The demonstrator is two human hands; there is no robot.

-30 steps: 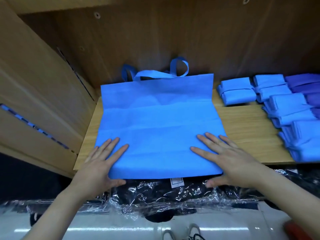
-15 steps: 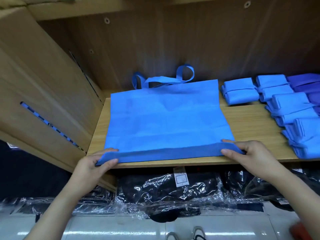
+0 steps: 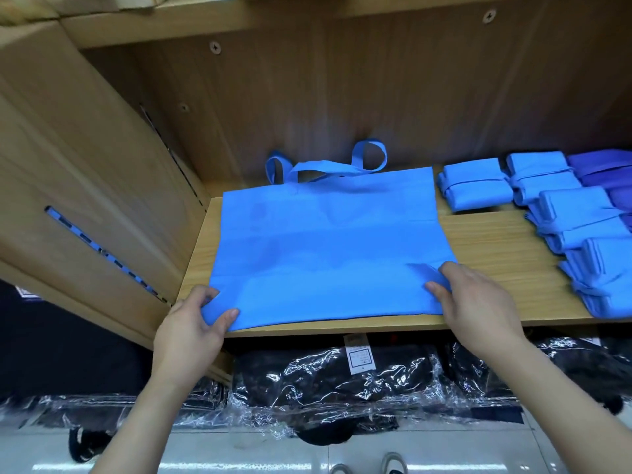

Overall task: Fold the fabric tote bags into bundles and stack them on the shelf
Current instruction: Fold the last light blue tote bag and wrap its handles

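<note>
The tote bag (image 3: 325, 251) lies flat on the shelf (image 3: 496, 248), handles (image 3: 325, 165) at the shelf's rear. The left hand (image 3: 191, 330) pinches one bottom corner and the right hand (image 3: 478, 302) the other, both at the shelf's front edge, probably so the hem folds over evenly. Finished bundles (image 3: 475, 186) sit at the shelf's right end.

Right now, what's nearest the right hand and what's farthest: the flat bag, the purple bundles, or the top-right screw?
1. Flat bag: the right hand pinches its near right corner.
2. Purple bundles: back right of the shelf.
3. Top-right screw: high above, farthest.
</note>
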